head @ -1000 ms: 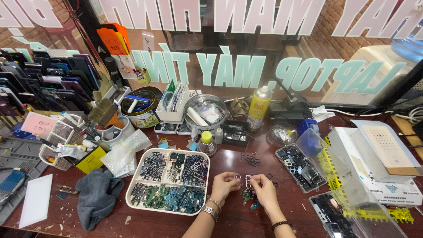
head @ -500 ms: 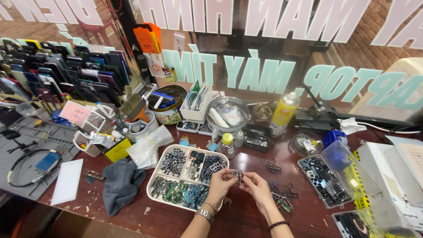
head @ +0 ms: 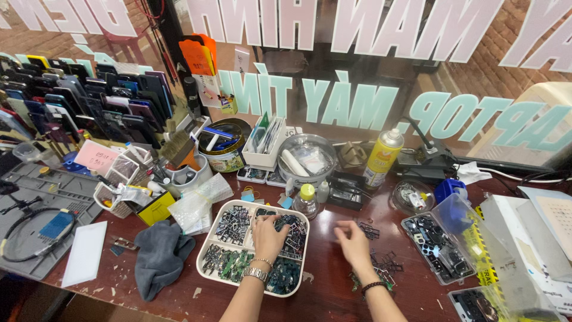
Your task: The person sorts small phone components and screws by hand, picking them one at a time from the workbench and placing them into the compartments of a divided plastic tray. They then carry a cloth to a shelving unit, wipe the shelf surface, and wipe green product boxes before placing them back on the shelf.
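- Head view looks down on a dark red workbench [head: 325,286] crowded with repair clutter.
- Left hand [head: 268,235] reaches into the white divided tray [head: 205,262], fingers curled down among the small dark metal parts [head: 233,223] in an upper compartment — whether they have pinched a piece I cannot tell, since the fingertips are buried in the heap.
- Right hand [head: 353,241] rests on bare wood just right of the tray, fingers bent loosely over a scatter of loose frames [head: 381,265]; it seems to clamp nothing, though the fingertips are partly hidden.
- Tray sits straight before the person, near the front edge, likely so that both hands reach it without stretching; its dividers keep the kinds of part apart.
- Open room is scarce — a grey cloth [head: 158,256] lies left of the tray, a small yellow-capped bottle [head: 307,201] stands just behind it, and a clear box of parts [head: 435,244] sits to the right.
- Only the strip of wood between tray and loose frames is free for moving.
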